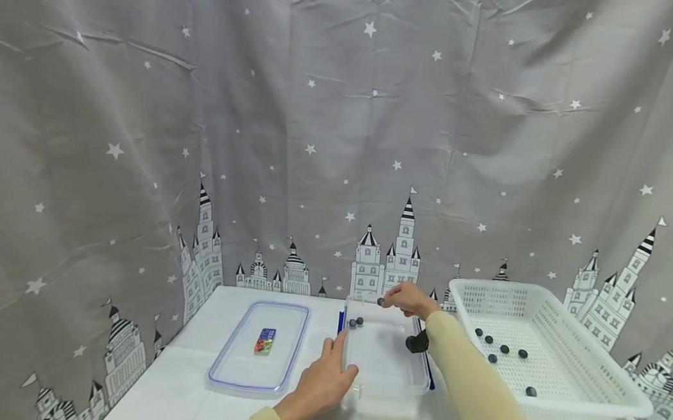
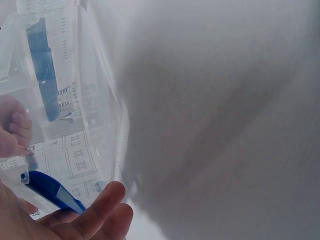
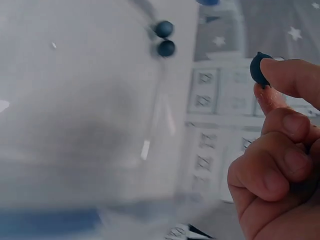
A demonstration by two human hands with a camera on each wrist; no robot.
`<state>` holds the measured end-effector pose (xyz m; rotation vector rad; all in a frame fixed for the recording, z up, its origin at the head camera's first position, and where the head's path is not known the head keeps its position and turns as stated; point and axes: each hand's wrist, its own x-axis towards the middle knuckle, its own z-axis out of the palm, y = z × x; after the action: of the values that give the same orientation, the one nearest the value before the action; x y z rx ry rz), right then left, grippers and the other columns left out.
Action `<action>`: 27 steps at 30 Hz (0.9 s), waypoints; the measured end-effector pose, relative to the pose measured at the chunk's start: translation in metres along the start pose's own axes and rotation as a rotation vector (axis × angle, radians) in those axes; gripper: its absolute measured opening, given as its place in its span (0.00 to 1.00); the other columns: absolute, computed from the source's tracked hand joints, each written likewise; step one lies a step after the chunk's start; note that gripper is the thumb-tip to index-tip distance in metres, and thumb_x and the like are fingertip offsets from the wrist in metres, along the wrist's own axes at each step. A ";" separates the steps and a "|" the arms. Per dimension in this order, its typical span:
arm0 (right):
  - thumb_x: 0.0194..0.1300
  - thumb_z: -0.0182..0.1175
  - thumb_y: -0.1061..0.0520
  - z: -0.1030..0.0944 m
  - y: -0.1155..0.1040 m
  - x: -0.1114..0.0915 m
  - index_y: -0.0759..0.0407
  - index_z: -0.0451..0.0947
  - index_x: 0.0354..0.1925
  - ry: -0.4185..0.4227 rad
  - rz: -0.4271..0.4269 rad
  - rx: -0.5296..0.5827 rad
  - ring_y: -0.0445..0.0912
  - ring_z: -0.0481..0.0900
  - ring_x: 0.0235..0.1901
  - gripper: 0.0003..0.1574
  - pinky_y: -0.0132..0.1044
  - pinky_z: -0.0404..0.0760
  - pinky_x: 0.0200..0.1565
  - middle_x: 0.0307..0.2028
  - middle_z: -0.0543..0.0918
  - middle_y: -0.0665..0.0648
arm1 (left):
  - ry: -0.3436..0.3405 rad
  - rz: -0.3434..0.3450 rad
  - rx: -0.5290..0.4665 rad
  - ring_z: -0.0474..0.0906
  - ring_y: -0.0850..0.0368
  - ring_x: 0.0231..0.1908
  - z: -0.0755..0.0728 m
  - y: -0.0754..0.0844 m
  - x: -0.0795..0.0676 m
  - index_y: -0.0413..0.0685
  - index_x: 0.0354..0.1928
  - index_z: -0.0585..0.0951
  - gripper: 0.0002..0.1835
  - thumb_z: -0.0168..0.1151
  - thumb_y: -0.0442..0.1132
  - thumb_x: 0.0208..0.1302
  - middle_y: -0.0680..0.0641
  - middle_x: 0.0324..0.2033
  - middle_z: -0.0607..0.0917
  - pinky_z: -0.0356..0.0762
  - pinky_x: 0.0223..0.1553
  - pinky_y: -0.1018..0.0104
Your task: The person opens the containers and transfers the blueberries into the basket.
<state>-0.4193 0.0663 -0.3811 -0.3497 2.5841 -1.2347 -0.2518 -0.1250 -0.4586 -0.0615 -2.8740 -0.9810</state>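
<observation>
My right hand point(image 1: 409, 299) pinches a small dark blue-black ball point(image 3: 259, 69) between thumb and index finger, the other fingers curled in. It is over the far end of a clear plastic container point(image 1: 380, 385) with blue side latches. Inside, near the far left corner, two like balls point(image 1: 356, 322) sit side by side. My left hand point(image 1: 323, 377) rests against the container's left side, fingers extended along the wall and thumb spread apart. In the left wrist view, its fingers point(image 2: 107, 205) lie beside a blue latch point(image 2: 52, 192).
A clear lid point(image 1: 238, 345) with a blue-edged rim and a small colourful label lies on the white table to the left. At the right stands a white perforated basket point(image 1: 603, 387) holding several dark balls point(image 1: 505, 349). A grey curtain point(image 1: 342, 120) with printed stars and castles hangs behind.
</observation>
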 end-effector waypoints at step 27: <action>0.68 0.62 0.56 -0.130 0.051 -0.049 0.73 0.77 0.58 0.145 -0.018 -0.026 0.38 0.59 0.16 0.26 0.33 0.67 0.25 0.39 0.82 0.58 | -0.001 0.005 -0.017 0.71 0.51 0.24 0.000 0.000 0.001 0.47 0.78 0.56 0.42 0.56 0.50 0.64 0.39 0.57 0.71 0.67 0.23 0.56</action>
<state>-0.4216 0.2074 -0.3355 -0.2998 2.7270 -1.2780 -0.2524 -0.1251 -0.4583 -0.0711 -2.8654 -1.0052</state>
